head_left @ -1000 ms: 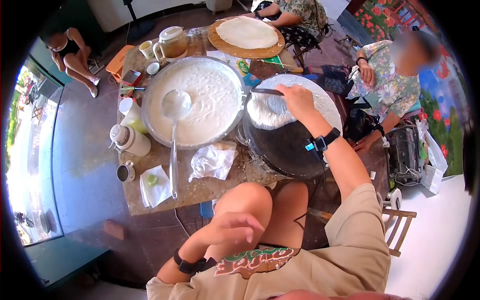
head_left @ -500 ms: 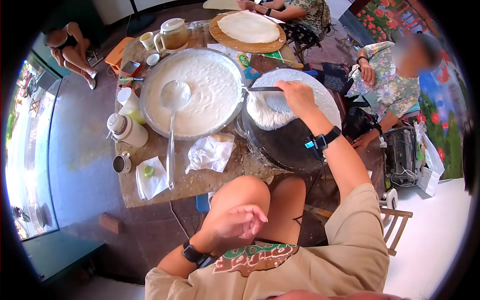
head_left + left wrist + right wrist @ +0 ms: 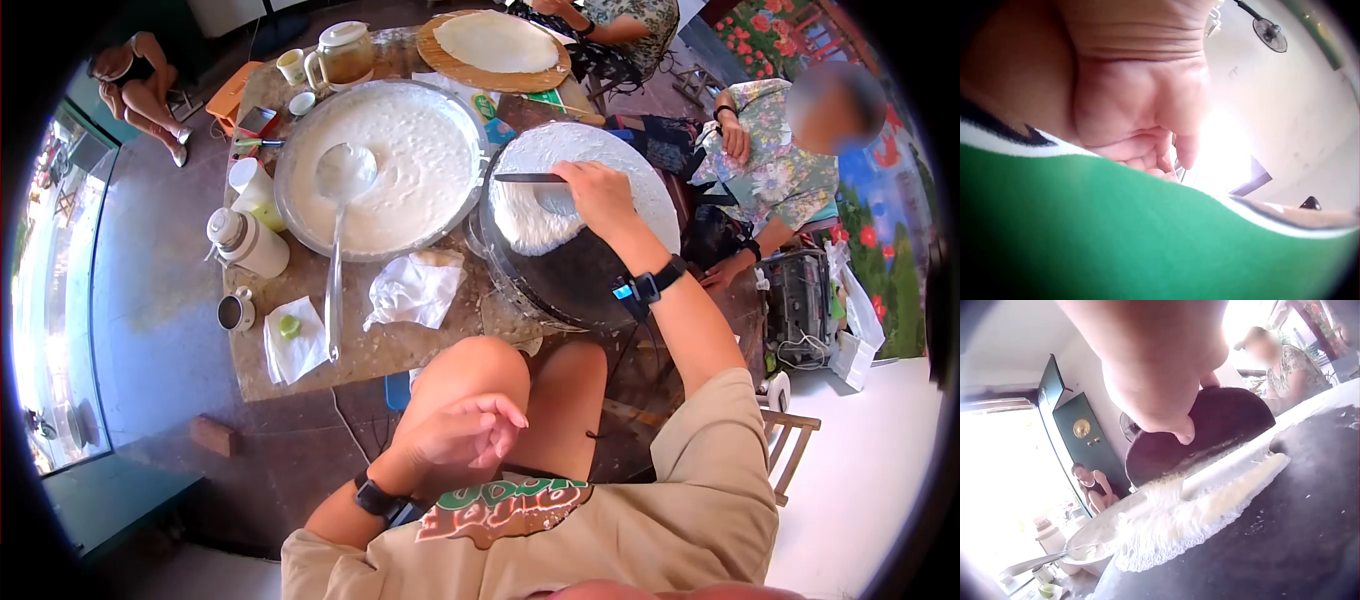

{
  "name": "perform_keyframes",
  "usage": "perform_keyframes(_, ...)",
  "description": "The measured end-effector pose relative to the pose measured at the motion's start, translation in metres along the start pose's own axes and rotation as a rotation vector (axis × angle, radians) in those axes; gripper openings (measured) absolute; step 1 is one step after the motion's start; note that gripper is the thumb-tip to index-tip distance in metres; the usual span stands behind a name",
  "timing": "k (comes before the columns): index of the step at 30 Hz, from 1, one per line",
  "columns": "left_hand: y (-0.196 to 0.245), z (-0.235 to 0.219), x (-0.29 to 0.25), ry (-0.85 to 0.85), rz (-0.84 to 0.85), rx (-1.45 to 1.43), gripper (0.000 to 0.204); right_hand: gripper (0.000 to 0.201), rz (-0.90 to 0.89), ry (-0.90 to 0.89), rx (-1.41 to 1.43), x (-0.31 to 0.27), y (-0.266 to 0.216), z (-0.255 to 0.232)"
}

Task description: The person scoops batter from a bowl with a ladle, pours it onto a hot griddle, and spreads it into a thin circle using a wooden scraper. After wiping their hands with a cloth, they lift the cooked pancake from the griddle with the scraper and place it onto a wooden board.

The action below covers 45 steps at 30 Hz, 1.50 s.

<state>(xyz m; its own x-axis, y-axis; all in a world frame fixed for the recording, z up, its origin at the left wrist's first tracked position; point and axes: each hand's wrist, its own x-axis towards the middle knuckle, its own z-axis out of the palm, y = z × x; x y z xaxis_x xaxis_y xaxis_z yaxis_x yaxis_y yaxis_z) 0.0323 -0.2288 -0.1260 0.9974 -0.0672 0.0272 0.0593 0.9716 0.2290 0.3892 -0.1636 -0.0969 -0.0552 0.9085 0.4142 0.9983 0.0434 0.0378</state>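
My right hand (image 3: 602, 203) grips a dark half-round scraper (image 3: 1235, 419) by its upper edge, over a round griddle (image 3: 590, 280). Thick white batter (image 3: 1179, 528) lies bunched along the scraper's lower edge in the right wrist view. A thin white layer coats the griddle's far and right parts, while its near part shows bare and dark. In the head view the scraper appears edge-on, pointing left toward the bowl. Over my lap hovers my left hand (image 3: 470, 430), fingers loosely bent and holding nothing; the left wrist view shows its palm side close to the shirt (image 3: 1085, 225).
Left of the griddle stands a wide metal bowl (image 3: 281, 195) of batter with a ladle (image 3: 335, 275) in it. Crumpled white cloth (image 3: 415, 290), a flask (image 3: 250, 245), a cup (image 3: 236, 310) and a teapot (image 3: 345, 55) surround it. A flatbread sheet (image 3: 497, 42) lies behind. People sit nearby.
The scraper has turned from slightly slanted to nearly level in the head view, still in my right hand. My left hand's fingers have bent more. The whole head view has shifted slightly.
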Motion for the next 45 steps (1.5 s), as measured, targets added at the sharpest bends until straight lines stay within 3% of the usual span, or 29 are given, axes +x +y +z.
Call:
perform_keyframes(3, -0.001, 0.001, -0.001, -0.003, 0.038, 0.014, 0.031, 0.021, -0.063, -0.053, 0.038, -0.019, -0.002, -0.001)
perform_keyframes(10, 0.0, -0.001, -0.006, -0.01, 0.02, -0.013, 0.033, 0.017, -0.104, -0.185, 0.169, -0.061, 0.014, -0.06)
perform_keyframes(14, 0.0, 0.001, -0.007, 0.049, 0.029, 0.044, 0.035, 0.019, -0.032, 0.002, 0.087, -0.023, 0.011, -0.019)
perform_keyframes(17, -0.002, 0.005, -0.007, 0.079, 0.059, 0.075, 0.035, 0.019, -0.107, 0.036, 0.092, -0.008, -0.005, 0.002)
perform_keyframes(25, -0.006, 0.0, -0.012, 0.053, 0.093, 0.067, 0.036, 0.019, -0.21, -0.265, 0.182, -0.065, 0.028, -0.058)
perform_keyframes(28, -0.008, 0.001, -0.01, 0.069, 0.088, 0.094, 0.035, 0.017, -0.205, -0.056, 0.132, -0.047, 0.022, -0.042)
perform_keyframes(32, -0.014, 0.003, -0.005, 0.078, 0.091, 0.116, 0.035, 0.012, -0.167, 0.011, 0.069, -0.024, -0.007, -0.011)
perform_keyframes(37, -0.015, 0.006, -0.01, 0.065, 0.109, 0.101, 0.033, 0.015, -0.279, -0.09, 0.202, -0.062, 0.015, -0.033)
perform_keyframes(40, -0.014, 0.003, -0.011, 0.05, 0.12, 0.109, 0.033, 0.017, -0.283, -0.253, 0.144, -0.079, 0.035, -0.064)
perform_keyframes(44, -0.017, 0.001, -0.007, 0.063, 0.104, 0.135, 0.033, 0.02, -0.272, 0.0, 0.174, -0.059, 0.029, -0.038)
perform_keyframes(45, -0.018, 0.003, -0.005, 0.065, 0.103, 0.136, 0.033, 0.017, -0.232, -0.031, 0.173, -0.049, 0.017, -0.032)
